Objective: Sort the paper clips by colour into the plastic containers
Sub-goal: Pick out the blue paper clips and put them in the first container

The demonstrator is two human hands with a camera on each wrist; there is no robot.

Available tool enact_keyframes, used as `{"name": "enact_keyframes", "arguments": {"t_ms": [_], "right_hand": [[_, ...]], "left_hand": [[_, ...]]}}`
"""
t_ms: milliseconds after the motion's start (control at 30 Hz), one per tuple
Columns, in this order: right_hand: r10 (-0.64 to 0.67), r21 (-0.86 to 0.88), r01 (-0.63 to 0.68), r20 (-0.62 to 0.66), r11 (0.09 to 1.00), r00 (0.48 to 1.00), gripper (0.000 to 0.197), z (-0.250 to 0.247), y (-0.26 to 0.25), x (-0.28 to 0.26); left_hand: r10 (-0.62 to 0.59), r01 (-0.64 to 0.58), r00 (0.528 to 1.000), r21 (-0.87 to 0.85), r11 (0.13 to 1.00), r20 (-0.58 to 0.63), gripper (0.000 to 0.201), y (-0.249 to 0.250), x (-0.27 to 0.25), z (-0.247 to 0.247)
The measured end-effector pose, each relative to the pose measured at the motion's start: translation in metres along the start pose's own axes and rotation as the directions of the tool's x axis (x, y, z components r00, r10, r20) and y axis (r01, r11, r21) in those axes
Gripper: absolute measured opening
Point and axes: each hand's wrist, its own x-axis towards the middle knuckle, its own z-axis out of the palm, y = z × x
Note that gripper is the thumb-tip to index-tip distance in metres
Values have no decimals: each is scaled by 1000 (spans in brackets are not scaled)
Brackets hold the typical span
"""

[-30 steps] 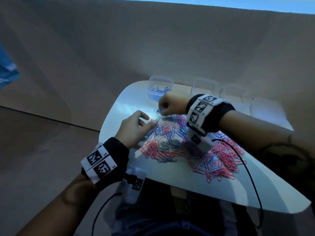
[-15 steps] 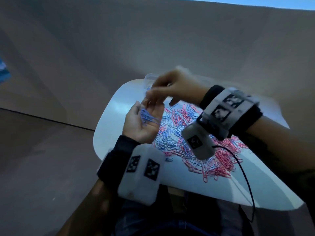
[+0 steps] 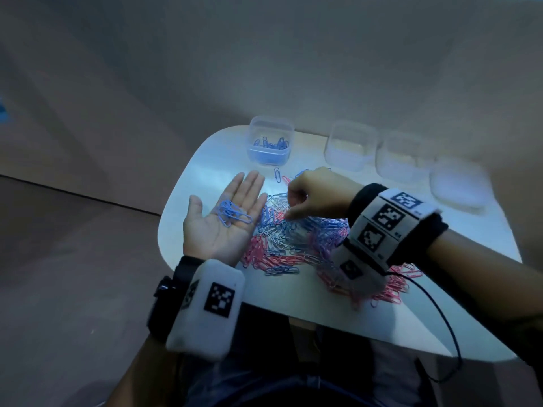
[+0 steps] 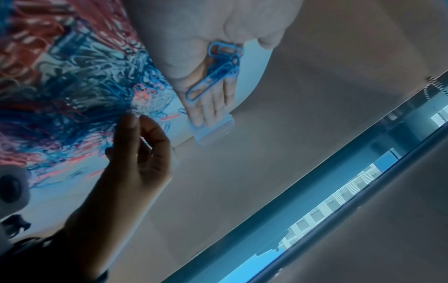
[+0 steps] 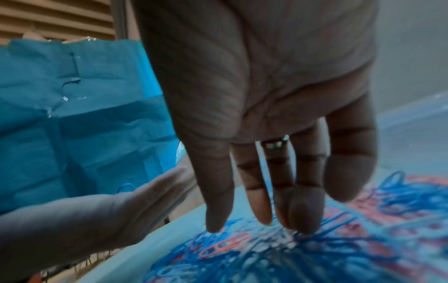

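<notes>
While the left hand (image 3: 224,218) lay flat-fingered as a tray for blue clips (image 3: 232,213), the right hand (image 3: 316,195), fingers loosely curled and empty, reached into the pile (image 3: 296,239).

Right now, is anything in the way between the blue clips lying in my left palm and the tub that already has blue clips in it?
Nothing visible is. The blue clips lie on the open left hand, and only bare table lies between its fingertips and the tub, whose top is open. The right hand works the pile off to the side.

left hand (image 3: 219,221): turned palm-up, flattened; blue clips (image 3: 232,212) now rest on it.
right hand (image 3: 316,193): dropped from above palm to pile (image 3: 296,239), 3 o'clock of palm.
</notes>
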Motion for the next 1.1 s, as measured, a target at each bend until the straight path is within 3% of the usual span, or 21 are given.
{"name": "enact_keyframes", "arguments": {"t_ms": [100, 233, 400, 567, 733, 867, 1100], "right_hand": [[-69, -64, 69, -3, 996, 998, 36, 3, -14, 6], [-99, -320, 143, 151, 936, 984, 55, 2, -23, 14], [-66, -270, 111, 168, 957, 984, 53, -5, -11, 19], [-108, -212, 137, 144, 968, 984, 64, -9, -10, 20], [-215, -242, 243, 137, 939, 967, 38, -6, -16, 25], [-193, -301, 231, 152, 925, 969, 19, -4, -17, 29], [-191, 10, 190, 78, 982, 979, 23, -12, 2, 18]], "left_hand": [[1, -2, 1000, 35, 999, 22, 83, -4, 0, 1], [47, -46, 999, -16, 999, 15, 82, 5, -2, -8], [101, -99, 991, -32, 995, 85, 71, 28, -8, -26], [104, -103, 992, -7, 995, 73, 70, 24, -11, -26], [80, -78, 992, -25, 997, 95, 70, 17, -13, -22], [71, -72, 992, 2, 997, 106, 69, 14, -14, -19], [64, -67, 997, 68, 995, 48, 67, 6, -14, -14]]}}
